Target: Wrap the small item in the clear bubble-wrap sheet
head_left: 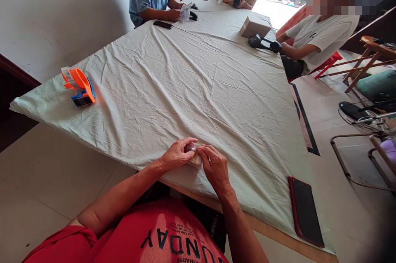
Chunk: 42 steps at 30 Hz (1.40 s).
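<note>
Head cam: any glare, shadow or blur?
Head view, top: glare bleaches the opening; head view, left: soft shadow on the wall; head view, bottom right: dark, blurred corner; head view, centre bottom: the item in hand is too small to make out.

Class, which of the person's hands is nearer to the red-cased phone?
Right. In the picture, the right hand is left of and above the red-cased phone; the left hand is farther left, beyond the right hand.
</note>
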### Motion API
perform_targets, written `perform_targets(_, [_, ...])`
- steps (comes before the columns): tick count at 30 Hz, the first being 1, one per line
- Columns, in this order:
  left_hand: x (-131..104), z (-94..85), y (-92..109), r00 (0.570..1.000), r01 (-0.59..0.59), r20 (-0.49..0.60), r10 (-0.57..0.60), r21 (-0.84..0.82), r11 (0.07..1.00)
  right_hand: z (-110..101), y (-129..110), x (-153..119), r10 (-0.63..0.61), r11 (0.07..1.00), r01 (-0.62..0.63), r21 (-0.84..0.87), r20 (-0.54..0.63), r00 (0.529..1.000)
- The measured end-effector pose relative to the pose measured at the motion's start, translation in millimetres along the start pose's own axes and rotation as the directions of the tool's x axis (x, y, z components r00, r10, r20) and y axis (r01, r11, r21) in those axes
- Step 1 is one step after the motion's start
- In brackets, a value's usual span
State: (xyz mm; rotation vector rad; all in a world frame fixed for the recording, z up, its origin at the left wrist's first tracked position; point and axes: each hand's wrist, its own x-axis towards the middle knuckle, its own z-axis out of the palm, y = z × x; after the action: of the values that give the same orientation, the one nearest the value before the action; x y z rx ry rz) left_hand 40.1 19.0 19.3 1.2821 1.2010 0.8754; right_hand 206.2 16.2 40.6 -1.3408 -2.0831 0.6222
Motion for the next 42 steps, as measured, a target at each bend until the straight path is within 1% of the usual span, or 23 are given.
perform_targets(3, [-1,-0.1,2,1.000,0.005,0.003,-0.005,-0.044,0.999,3,3,-9,-0.070,0.994,0.067,-0.080,-0.030,0.997])
perform_targets(8, [-1,-0.3,3,1.000,0.010,0.001,-0.010,-0.081,0.997,3,12,-24,-0.246,0.941,0.238,-0.239,-0.002,0.969])
perform_targets(10, [-1,-0.2,2,1.000,0.010,-0.008,-0.011,-0.089,0.996,4,15,-29,-0.286,0.921,0.277,-0.274,0.006,0.958])
perform_targets(12, [-1,-0.2,2,1.000,0.009,-0.013,-0.011,-0.095,0.995,5,18,-31,-0.298,0.910,0.287,-0.299,0.010,0.954])
perform_targets(17, [-5,-1.9,1,1.000,-0.010,0.000,0.010,-0.127,0.992,5,20,-28,-0.287,0.924,0.278,-0.264,0.003,0.958])
perform_targets(21, [-8,-4.7,0,1.000,-0.015,0.022,0.020,-0.204,0.979,3,20,-25,-0.261,0.945,0.252,-0.210,-0.015,0.965])
perform_targets(25, [-7,-5.4,-2,1.000,-0.009,0.013,0.013,-0.254,0.967,4,19,-24,-0.251,0.948,0.243,-0.207,-0.013,0.968])
perform_targets(27, [-6,-4.9,-2,1.000,-0.003,0.009,0.005,-0.257,0.966,3,17,-26,-0.265,0.946,0.254,-0.204,-0.029,0.964])
perform_targets(29, [-6,-4.2,-2,1.000,0.002,0.007,-0.001,-0.256,0.967,1,15,-31,-0.267,0.952,0.251,-0.176,-0.072,0.961])
perform_targets(31, [-6,-3.9,-2,1.000,0.007,0.008,-0.005,-0.252,0.968,-2,16,-35,-0.225,0.970,0.209,-0.122,-0.126,0.966])
perform_targets(33, [-7,-4.1,-1,1.000,0.012,0.006,-0.011,-0.236,0.972,-7,18,-39,-0.147,0.989,0.141,-0.052,-0.141,0.979])
perform_targets(35, [-9,-4.7,0,1.000,0.013,0.000,-0.013,-0.208,0.978,-10,23,-39,-0.092,0.996,0.093,0.005,-0.083,0.992])
perform_targets(37, [-10,-5.1,1,1.000,0.007,-0.006,-0.008,-0.181,0.983,-10,28,-35,-0.081,0.996,0.081,0.030,0.003,0.997])
perform_targets(39, [-10,-4.8,0,1.000,0.000,-0.011,-0.002,-0.175,0.985,-4,32,-30,-0.085,0.996,0.083,0.041,0.061,0.994])
perform_targets(42, [-9,-3.3,-1,1.000,-0.010,-0.016,0.007,-0.192,0.981,8,34,-22,-0.086,0.995,0.081,0.058,0.087,0.993])
